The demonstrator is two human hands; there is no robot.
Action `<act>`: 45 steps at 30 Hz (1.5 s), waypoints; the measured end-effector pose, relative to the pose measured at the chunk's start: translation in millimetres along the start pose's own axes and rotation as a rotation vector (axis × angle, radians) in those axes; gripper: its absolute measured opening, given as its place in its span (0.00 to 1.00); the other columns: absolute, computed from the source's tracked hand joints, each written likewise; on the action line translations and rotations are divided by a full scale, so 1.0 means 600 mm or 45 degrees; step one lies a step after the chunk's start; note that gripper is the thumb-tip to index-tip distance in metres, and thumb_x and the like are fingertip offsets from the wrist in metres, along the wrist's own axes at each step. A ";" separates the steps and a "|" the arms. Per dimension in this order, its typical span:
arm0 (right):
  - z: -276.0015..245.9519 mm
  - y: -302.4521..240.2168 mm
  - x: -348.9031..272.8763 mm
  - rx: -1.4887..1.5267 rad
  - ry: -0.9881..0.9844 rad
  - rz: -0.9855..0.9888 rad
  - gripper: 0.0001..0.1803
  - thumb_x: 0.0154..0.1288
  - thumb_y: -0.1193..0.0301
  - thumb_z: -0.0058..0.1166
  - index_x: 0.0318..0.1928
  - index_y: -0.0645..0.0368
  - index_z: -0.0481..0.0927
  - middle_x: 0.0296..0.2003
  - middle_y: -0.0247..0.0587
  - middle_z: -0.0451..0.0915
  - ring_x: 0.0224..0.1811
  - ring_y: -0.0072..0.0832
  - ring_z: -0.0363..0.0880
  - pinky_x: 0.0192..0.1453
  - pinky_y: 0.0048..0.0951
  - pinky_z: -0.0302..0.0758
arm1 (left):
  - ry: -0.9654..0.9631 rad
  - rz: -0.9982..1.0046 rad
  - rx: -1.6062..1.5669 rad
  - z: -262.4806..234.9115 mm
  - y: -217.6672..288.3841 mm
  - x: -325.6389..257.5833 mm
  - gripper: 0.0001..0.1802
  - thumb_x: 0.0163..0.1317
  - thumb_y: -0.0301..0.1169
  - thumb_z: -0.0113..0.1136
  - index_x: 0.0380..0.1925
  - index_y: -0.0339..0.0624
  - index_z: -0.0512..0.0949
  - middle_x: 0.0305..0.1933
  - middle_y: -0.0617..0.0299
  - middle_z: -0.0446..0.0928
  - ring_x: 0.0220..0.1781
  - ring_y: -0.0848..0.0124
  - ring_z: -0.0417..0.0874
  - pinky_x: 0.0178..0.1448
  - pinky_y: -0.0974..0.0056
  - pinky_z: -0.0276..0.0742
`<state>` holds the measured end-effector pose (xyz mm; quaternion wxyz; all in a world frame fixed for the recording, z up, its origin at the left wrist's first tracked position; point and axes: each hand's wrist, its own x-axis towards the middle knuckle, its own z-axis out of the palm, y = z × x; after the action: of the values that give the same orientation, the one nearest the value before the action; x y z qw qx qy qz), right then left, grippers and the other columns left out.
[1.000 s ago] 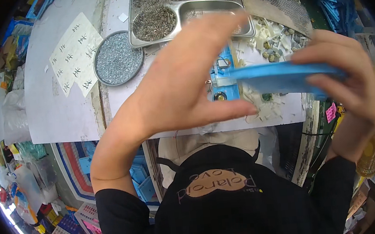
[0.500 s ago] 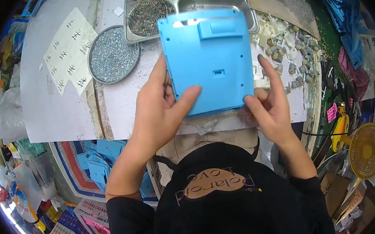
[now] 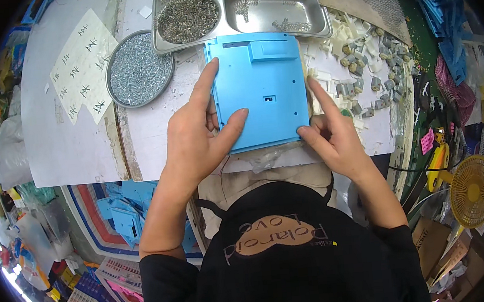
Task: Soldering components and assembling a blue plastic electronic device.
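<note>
Just on the near side of the metal tray, over the counter, is the blue casing; the left hand's grip clasps its left edge, thumb on top, and the right hand's grip pinches its near right corner; a round dish sits left of the tray, white plastic pieces right
</note>
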<state>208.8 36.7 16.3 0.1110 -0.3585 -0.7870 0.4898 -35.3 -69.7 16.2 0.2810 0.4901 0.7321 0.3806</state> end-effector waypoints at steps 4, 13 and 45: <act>-0.016 -0.009 0.009 -0.137 -0.146 -0.010 0.44 0.70 0.68 0.62 0.80 0.58 0.54 0.20 0.45 0.76 0.23 0.42 0.78 0.33 0.38 0.74 | 0.064 0.034 0.095 0.004 0.004 -0.005 0.45 0.58 0.36 0.74 0.72 0.32 0.66 0.23 0.59 0.73 0.22 0.68 0.76 0.29 0.63 0.74; -0.036 -0.014 0.036 -0.543 -0.310 -0.186 0.49 0.65 0.65 0.67 0.82 0.48 0.53 0.20 0.48 0.80 0.22 0.47 0.81 0.33 0.40 0.75 | 0.122 0.047 0.143 0.018 -0.007 -0.060 0.32 0.63 0.31 0.71 0.65 0.27 0.74 0.24 0.57 0.73 0.24 0.64 0.76 0.32 0.59 0.74; 0.185 -0.177 0.415 -1.271 -0.131 -1.349 0.08 0.57 0.69 0.64 0.37 0.56 0.87 0.43 0.35 0.83 0.57 0.38 0.76 0.63 0.46 0.74 | 0.595 0.232 0.789 -0.149 -0.175 0.075 0.08 0.64 0.33 0.66 0.31 0.39 0.84 0.32 0.56 0.81 0.37 0.56 0.82 0.44 0.53 0.73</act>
<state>-76.9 99.3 7.6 0.1194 0.0862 -0.9886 -0.0308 -174.6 -77.2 -23.5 -0.0890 0.5147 0.8101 0.2663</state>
